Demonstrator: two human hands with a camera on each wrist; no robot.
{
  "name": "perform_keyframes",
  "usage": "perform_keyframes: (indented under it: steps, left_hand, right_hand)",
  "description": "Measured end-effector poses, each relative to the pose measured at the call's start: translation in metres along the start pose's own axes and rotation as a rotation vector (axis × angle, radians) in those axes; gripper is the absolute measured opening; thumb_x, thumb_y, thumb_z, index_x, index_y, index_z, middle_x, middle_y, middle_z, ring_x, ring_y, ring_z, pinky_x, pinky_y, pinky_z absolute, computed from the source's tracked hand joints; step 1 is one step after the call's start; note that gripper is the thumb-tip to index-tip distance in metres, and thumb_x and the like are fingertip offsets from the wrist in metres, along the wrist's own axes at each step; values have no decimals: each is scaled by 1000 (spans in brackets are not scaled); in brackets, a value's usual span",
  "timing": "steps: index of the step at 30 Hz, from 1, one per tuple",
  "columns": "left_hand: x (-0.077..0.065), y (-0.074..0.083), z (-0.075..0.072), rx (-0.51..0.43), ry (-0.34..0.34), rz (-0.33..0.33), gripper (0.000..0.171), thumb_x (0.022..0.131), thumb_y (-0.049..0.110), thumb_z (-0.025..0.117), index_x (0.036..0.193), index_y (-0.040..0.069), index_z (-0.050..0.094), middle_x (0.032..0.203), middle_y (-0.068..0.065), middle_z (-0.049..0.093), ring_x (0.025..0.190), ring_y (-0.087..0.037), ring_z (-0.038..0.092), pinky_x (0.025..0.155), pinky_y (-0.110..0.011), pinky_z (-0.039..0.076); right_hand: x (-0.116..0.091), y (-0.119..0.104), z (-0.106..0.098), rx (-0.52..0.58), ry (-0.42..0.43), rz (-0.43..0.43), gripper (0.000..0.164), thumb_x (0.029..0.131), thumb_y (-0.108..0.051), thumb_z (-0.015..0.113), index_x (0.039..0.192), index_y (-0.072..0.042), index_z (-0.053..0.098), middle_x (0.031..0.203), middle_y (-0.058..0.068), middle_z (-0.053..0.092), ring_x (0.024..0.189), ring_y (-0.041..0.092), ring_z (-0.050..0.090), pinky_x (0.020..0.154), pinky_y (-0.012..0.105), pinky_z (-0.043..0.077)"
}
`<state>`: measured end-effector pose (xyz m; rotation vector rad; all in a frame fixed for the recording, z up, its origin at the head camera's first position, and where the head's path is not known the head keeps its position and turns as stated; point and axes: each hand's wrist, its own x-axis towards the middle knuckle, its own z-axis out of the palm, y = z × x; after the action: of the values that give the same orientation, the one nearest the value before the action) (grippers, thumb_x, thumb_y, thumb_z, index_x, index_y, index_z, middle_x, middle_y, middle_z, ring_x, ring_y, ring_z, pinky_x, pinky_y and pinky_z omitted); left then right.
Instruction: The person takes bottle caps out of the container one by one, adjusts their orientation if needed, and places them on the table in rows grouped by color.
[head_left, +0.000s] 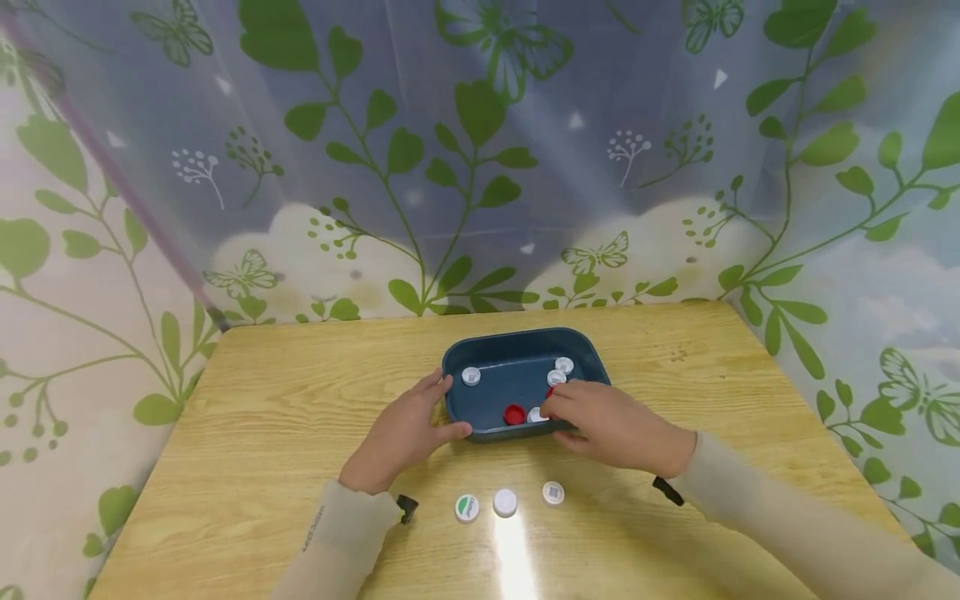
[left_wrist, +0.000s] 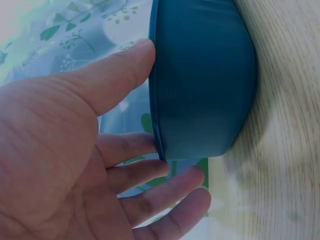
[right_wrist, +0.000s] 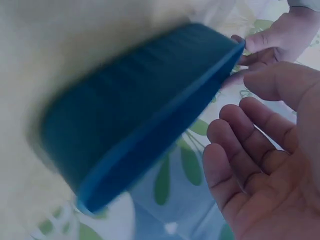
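Note:
A dark blue tray (head_left: 525, 434) stands on the table with several round bottle caps inside. My left hand (head_left: 397, 433) touches its left end, thumb and fingertips against the rim (left_wrist: 156, 100), fingers fairly straight. Over the tray's right front side, my right hand (head_left: 600, 421) reaches in, partly covering a red piece at its fingers. In the right wrist view this hand (right_wrist: 270, 155) has loosely bent, spread fingers and an empty palm. A red cap (head_left: 514, 414) and a white cap (head_left: 537, 414) lie near it inside. A white cap (head_left: 471, 376) sits at the tray's left.
In front of the tray, on the wooden table (head_left: 300, 400), lie a green-and-white cap (head_left: 467, 508), a plain white cap (head_left: 506, 502) and a white cap with a square pattern (head_left: 553, 492). A leaf-patterned curtain (head_left: 480, 183) hangs behind the table's back edge.

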<state>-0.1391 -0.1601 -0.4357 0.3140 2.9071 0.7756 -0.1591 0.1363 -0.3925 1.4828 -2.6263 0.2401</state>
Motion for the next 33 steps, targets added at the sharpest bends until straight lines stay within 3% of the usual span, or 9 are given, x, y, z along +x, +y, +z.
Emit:
perform_keyframes:
  steps: [3,6,14,20,23,27,30,33]
  left_hand:
    - [-1,2,-2,-16,-7,-6,83,81,55,67,147,15,36,156,0,23,140,-23,28,107,-43,35]
    - [-2,1,-4,-29,1,-17,82,81,54,68,147,15,37,156,-1,24,140,-23,29,106,-43,35]
    - [0,-1,0,-43,-5,-5,82,82,56,66,147,16,37,156,1,22,140,-21,27,107,-42,34]
    - [-1,-2,-1,-41,-1,-10,82,81,56,66,148,18,36,157,2,21,140,-21,28,106,-43,36]
    - [-1,-3,-1,-28,-6,-6,83,81,58,65,148,19,34,157,2,21,140,-21,29,106,-43,36]
    - [0,-2,-2,-34,-13,-5,84,81,58,65,148,20,34,157,3,20,139,-21,30,105,-43,37]
    - [0,-1,-2,-35,-11,-12,83,81,57,66,148,19,35,157,3,21,139,-21,30,105,-43,37]
    - [0,-2,-1,-30,-8,-13,83,81,57,66,148,19,35,156,2,21,139,-21,30,105,-43,37]
  right_hand:
    - [13,5,-11,-38,-13,-40,15,85,-20,68,99,-21,62,86,-12,53,72,6,46,66,23,44]
    - [34,12,-21,-56,-83,-39,15,86,-23,68,100,-22,63,87,-12,54,73,6,47,67,23,44]
    - [77,32,-19,-135,-457,-41,26,86,-35,70,108,-20,65,104,-4,63,83,10,58,73,28,50]
    - [95,38,1,-64,-663,42,35,84,-38,72,111,-18,66,104,-3,65,84,11,59,77,32,50]
    - [101,40,13,-66,-716,82,35,83,-39,72,112,-21,65,100,-8,65,83,9,59,78,32,50]
    - [101,43,23,-44,-768,98,24,85,-35,70,107,-26,66,89,-14,61,77,9,56,74,31,48]
    - [99,45,28,-20,-778,99,15,86,-30,68,100,-27,65,81,-14,59,71,11,54,68,31,46]
    - [98,46,30,-9,-775,93,14,87,-26,67,102,-27,65,83,-13,60,72,10,54,68,31,46]
